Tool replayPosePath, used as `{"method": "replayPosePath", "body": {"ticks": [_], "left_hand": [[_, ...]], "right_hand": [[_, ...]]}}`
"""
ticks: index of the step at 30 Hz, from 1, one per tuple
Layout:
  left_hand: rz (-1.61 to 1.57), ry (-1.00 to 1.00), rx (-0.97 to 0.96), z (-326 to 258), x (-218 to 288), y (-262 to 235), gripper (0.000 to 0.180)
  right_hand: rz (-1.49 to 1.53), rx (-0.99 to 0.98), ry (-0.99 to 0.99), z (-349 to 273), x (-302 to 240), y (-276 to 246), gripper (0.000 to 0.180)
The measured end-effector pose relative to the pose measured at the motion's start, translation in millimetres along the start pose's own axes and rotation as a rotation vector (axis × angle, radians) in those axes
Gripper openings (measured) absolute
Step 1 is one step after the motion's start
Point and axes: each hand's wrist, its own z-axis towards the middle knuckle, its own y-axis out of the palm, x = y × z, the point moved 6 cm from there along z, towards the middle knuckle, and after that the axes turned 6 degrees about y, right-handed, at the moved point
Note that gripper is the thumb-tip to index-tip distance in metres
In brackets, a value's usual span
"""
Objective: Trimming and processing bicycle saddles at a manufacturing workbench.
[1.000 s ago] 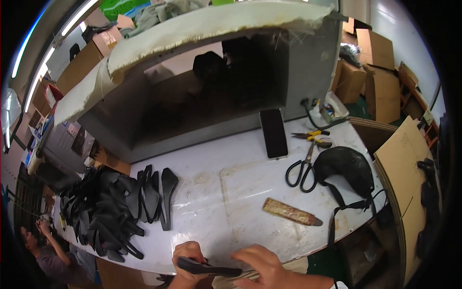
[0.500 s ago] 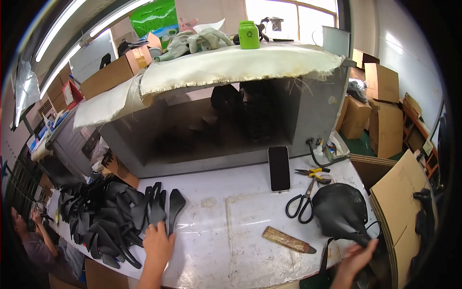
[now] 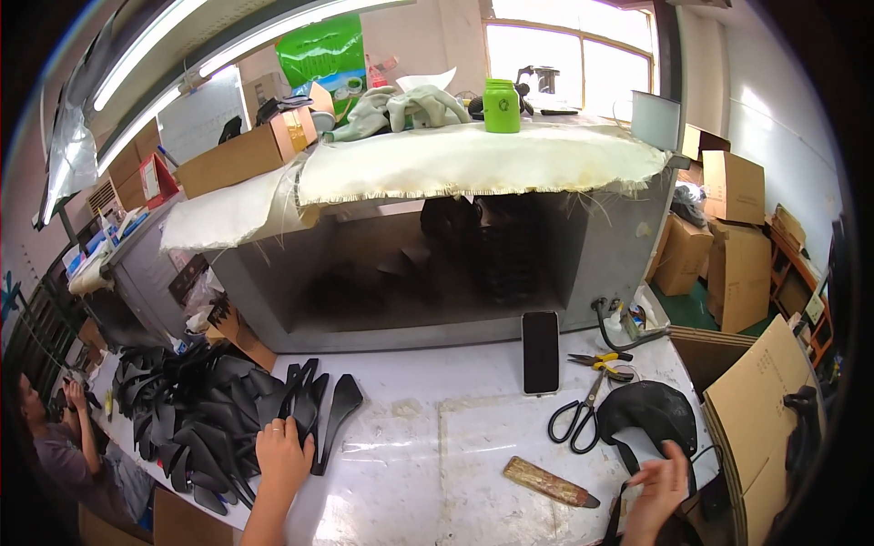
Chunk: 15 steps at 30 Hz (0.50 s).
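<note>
My left hand (image 3: pixel 284 462) lies on the right end of a heap of black, flat, paddle-shaped pieces (image 3: pixel 196 409), its fingers extended over them. One similar piece (image 3: pixel 341 405) lies just right of that hand, angled on the table. My right hand (image 3: pixel 662 487) is raised at the table's right front, fingers apart, with nothing visible in it. Just beyond it is a rounded black mesh piece (image 3: pixel 648 405), a pale gap showing at its near side. Scissors with black handles (image 3: pixel 578 423) and a worn wooden-handled tool (image 3: pixel 546 480) lie left of my right hand.
A phone (image 3: pixel 541 353) and yellow-handled pliers (image 3: pixel 601 361) lie near a grey open-fronted box (image 3: pixel 410 341) covered with pale cloth (image 3: pixel 482 164). Cardboard (image 3: pixel 765 409) stands along the right side. Another person (image 3: pixel 68 446) sits at the far left.
The whole view has shifted, with the scene lower in the picture. My right hand has moved leftward, away from the black mesh piece's narrow end. My left hand has shifted left over the heap.
</note>
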Motion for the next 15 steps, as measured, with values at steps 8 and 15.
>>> {"method": "replayPosePath", "body": {"ticks": [8,15], "left_hand": [[-0.119,-0.069,-0.032,2.6,-15.5,4.2,0.023],[-0.378,0.029,0.308,7.2,4.5,-62.0,0.023]], "right_hand": [[-0.072,-0.710,0.284,-104.6,26.4,142.2,0.039],[-0.170,-0.989,0.357,-126.7,18.0,181.9,0.039]]}}
